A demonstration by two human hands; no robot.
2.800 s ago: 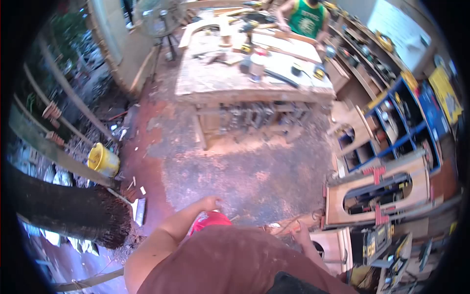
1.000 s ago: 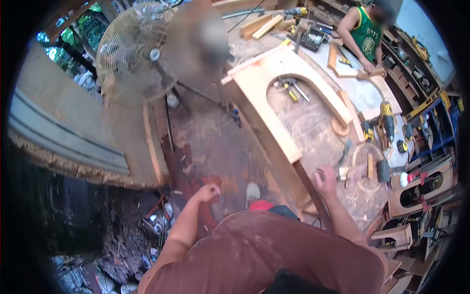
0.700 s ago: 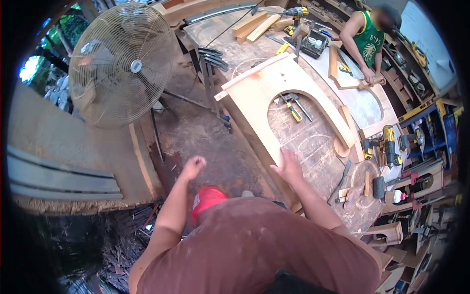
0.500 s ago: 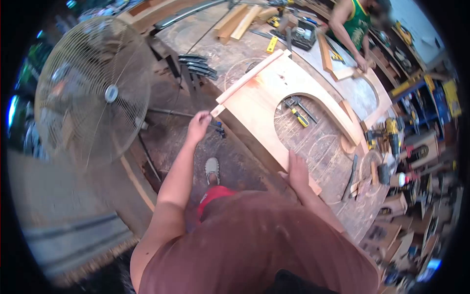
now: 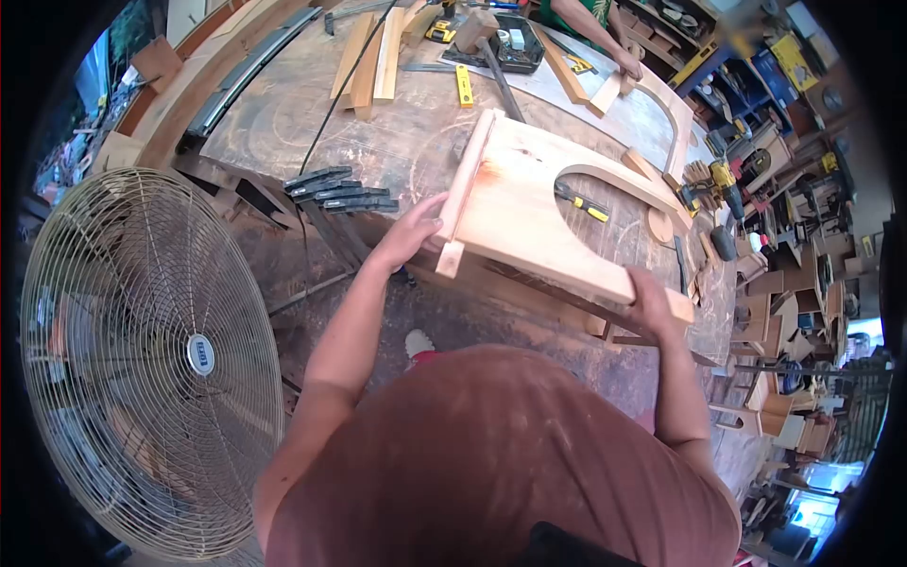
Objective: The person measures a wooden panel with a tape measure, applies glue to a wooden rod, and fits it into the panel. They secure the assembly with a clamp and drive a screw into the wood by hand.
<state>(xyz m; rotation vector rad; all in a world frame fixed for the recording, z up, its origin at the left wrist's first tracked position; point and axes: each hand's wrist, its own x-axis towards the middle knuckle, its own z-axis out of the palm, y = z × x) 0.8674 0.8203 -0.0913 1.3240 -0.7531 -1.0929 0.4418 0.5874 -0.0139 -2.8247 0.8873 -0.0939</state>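
A pale wooden panel (image 5: 515,213) with an arched cutout lies over the near edge of the workbench, its near side seemingly raised off the top. Along its left side runs a narrow wooden strip (image 5: 465,189), with a short end jutting toward me. My left hand (image 5: 413,231) grips that left side, thumb on the strip and fingers partly hidden behind it. Around the panel's near right leg, my right hand (image 5: 650,300) is closed, its fingers partly out of sight underneath. Through the cutout shows a yellow-and-black screwdriver (image 5: 590,208) on the bench.
A large fan (image 5: 198,354) stands at left. Black clamps (image 5: 340,192) lie at the corner of the workbench (image 5: 255,142), with wood strips (image 5: 364,71) and a hammer (image 5: 501,76) farther back. Across the bench a co-worker's hand (image 5: 630,66) touches another arched piece. A drill (image 5: 726,184) sits at right.
My left hand has moved from the strip's end onto the panel's left side. My right hand has wrapped around the near leg. The panel has turned and its near side looks lifted; my view has shifted.
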